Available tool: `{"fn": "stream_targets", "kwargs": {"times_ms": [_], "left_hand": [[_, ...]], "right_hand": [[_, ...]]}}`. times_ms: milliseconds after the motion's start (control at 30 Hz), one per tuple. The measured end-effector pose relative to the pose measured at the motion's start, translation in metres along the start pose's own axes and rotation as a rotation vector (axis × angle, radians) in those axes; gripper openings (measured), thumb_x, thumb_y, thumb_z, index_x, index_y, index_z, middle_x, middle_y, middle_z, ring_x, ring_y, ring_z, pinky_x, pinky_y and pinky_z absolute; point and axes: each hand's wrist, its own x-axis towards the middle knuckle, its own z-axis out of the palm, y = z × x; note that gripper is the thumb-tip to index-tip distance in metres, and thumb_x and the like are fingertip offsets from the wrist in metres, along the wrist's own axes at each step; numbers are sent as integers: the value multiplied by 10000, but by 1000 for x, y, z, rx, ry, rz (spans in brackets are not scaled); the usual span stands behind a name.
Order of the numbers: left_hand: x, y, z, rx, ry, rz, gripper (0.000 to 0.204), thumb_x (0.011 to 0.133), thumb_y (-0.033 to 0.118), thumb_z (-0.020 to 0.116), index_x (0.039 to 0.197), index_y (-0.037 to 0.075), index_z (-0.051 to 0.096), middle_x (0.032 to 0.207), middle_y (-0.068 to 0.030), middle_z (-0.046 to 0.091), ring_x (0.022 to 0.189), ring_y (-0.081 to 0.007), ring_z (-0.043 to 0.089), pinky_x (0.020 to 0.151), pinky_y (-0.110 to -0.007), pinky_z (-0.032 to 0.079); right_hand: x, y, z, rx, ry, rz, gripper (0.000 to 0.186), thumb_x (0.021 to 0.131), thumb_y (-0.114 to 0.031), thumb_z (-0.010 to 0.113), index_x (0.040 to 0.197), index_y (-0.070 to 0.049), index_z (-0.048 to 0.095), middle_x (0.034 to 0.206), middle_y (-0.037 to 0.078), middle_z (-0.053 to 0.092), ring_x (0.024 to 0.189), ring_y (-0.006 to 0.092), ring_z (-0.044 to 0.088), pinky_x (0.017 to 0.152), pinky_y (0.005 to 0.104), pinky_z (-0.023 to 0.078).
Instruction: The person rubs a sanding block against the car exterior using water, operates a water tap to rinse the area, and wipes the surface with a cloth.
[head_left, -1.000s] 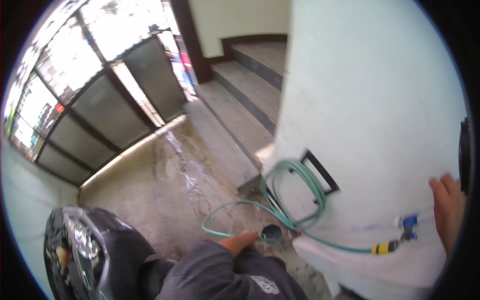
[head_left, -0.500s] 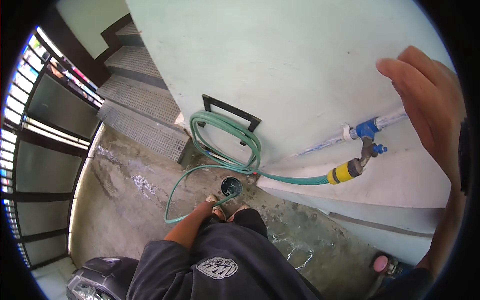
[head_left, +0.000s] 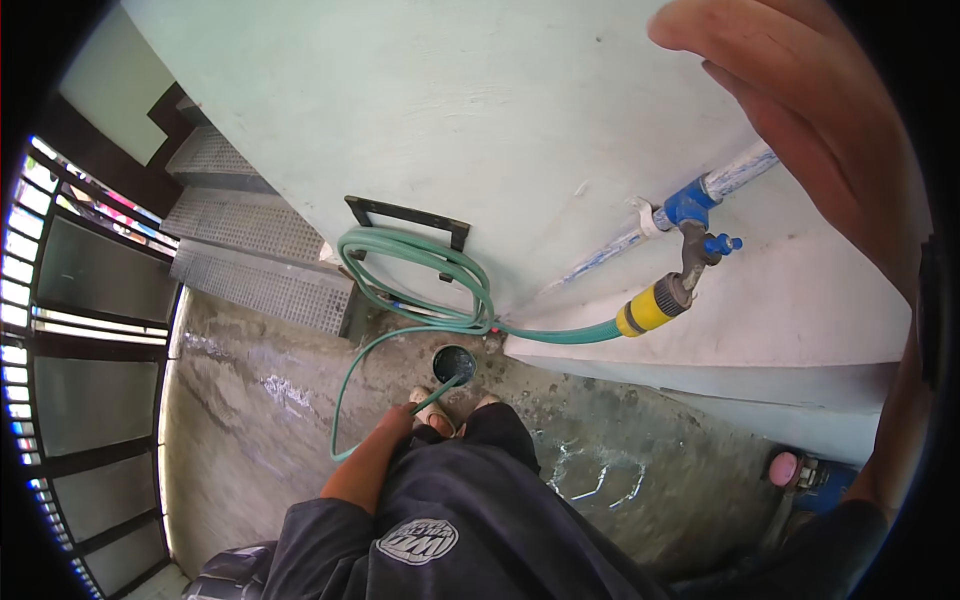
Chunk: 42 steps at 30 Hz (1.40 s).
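My left hand [head_left: 403, 414] is closed around a green garden hose [head_left: 448, 391], low beside my legs. The hose's end reaches into a small dark bucket [head_left: 455, 364] on the floor; water seems to be in it. My right hand [head_left: 790, 85] is raised close in front of the wall at the upper right, holding nothing, its fingers extended and partly cut off by the view's edge. Below and left of it is a tap [head_left: 697, 250] with a small blue handle. A yellow-and-black hose connector [head_left: 652, 306] joins the tap to the hose.
Coiled hose [head_left: 420, 256] hangs on a black wall bracket [head_left: 407, 218]. Metal-treaded stairs [head_left: 262, 278] rise at the left, near a barred gate [head_left: 95, 405]. A pale ledge [head_left: 780, 325] runs below the pipe. The concrete floor has wet patches. A pump-like machine [head_left: 800, 478] stands lower right.
My view has shifted, so the tap and hose sit further left. My right hand looks larger and reaches higher and further left. My left hand still grips the hose over the bucket.
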Motion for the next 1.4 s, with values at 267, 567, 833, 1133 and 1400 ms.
{"fn": "stream_targets", "kwargs": {"times_ms": [267,567,833,1133,1400], "left_hand": [[13,-8,8,53,56,67,460,933,142,620,1387,210,602,1209,-252,692,1153,-438,662,967,-522,540],[3,-9,3,61,42,24,456,940,148,620,1390,219,601,1230,-242,688,1144,-435,667,957,-526,543],[0,-6,0,68,36,19,449,954,178,626,1400,221,595,1215,-239,692,1144,-425,670,948,-524,547],[2,-7,2,93,24,48,457,950,166,637,1403,207,589,1248,-260,671,1157,-432,661,958,-521,550],[-3,-3,2,72,20,8,459,953,159,629,1408,205,585,1207,-266,690,1144,-433,671,969,-521,546]], "right_hand": [[-6,-3,-4,-12,-15,44,271,871,126,642,1129,52,600,864,164,526,714,283,545,607,387,375],[-7,1,9,7,-10,47,270,870,118,646,1127,47,602,866,162,530,716,284,549,608,389,380],[-6,-1,12,15,-12,50,269,869,111,650,1125,43,603,868,160,532,718,285,552,610,390,384],[-7,-2,11,8,-27,64,268,868,103,654,1123,38,604,870,157,535,720,287,556,612,392,388],[-6,2,17,14,-43,82,267,867,96,658,1122,34,605,873,155,538,722,288,559,614,393,392]]}}
